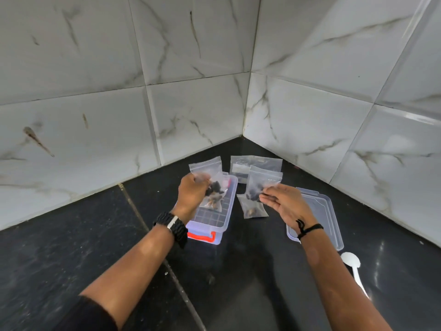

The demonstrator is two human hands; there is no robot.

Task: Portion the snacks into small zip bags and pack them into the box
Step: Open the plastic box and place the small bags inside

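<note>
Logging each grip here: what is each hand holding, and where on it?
Left hand grips a filled bag mid-body, over the box. Right hand pinches another bag at its side.

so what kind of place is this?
Probably a home kitchen counter corner: dark polished stone countertop, white marble-look wall tiles meeting at a corner, and a white spoon beside a clear plastic box and its lid.

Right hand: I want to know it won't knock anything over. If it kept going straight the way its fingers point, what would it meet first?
The right hand points up-left, fingers already pinching a filled zip bag. Beyond that, probably the clear storage box, though depth is unclear.
</note>
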